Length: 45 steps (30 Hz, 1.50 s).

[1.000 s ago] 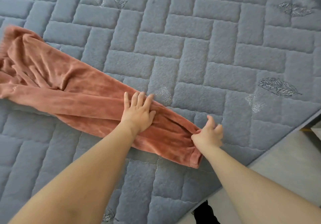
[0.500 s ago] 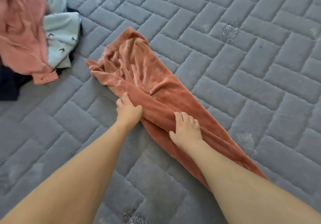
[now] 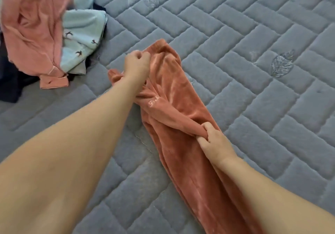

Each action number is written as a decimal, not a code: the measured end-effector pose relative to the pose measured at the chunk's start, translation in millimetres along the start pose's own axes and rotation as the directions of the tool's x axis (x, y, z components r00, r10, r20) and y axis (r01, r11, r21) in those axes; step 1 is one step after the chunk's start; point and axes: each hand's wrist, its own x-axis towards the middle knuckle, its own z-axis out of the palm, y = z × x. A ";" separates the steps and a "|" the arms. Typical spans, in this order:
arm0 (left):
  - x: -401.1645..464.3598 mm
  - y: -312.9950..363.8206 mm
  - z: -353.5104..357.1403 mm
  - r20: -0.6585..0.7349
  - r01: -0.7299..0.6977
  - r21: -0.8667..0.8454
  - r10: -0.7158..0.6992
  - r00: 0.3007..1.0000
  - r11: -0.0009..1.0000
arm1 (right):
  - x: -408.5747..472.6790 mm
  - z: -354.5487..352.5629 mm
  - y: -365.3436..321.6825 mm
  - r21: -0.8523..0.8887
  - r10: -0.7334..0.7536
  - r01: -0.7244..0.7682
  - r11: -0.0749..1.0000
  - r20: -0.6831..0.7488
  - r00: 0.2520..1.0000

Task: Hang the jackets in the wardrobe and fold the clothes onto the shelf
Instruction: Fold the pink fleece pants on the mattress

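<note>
Rust-coloured plush trousers (image 3: 181,125) lie stretched out on the grey quilted bed cover (image 3: 235,34), with their long axis running diagonally: the gathered waistband end points up and away toward the middle of the view, and the leg end runs down toward the lower right, where it passes under the right forearm and out of sight. Small pale script is stitched on the fabric near the upper third (too small to read).

At the far end, the left hand (image 3: 137,65) has its fingers curled at the waistband edge; its grip is clenched on the cloth there, though the fingertips themselves are hidden behind the knuckles. About halfway down the garment, the right hand (image 3: 213,143) pinches a raised fold of the plush between thumb and fingers, so a ridge of fabric runs from that pinch back up toward the stitched script.

Well apart from the trousers, at the upper left, sits a loose heap of clothes: a salmon-pink garment (image 3: 34,34) on top, a pale blue one printed with small dark birds (image 3: 81,39) just beside it, and something dark navy (image 3: 9,81) beneath both.
</note>
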 end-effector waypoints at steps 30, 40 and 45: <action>38.4 8.4 47.4 -0.328 0.157 0.163 -0.097 0.940 0.974 | 79.3 16.0 82.0 -0.353 -0.269 0.204 0.913 -0.148 0.952; 7.9 -16.9 95.6 0.037 0.014 0.631 -0.048 0.998 0.776 | 81.4 19.3 90.8 -0.356 -0.284 0.222 0.908 -0.130 0.950; -65.9 -74.0 59.8 -0.014 0.273 0.431 -0.296 0.955 0.860 | 82.6 19.8 92.3 -0.346 -0.313 0.244 0.906 -0.160 0.936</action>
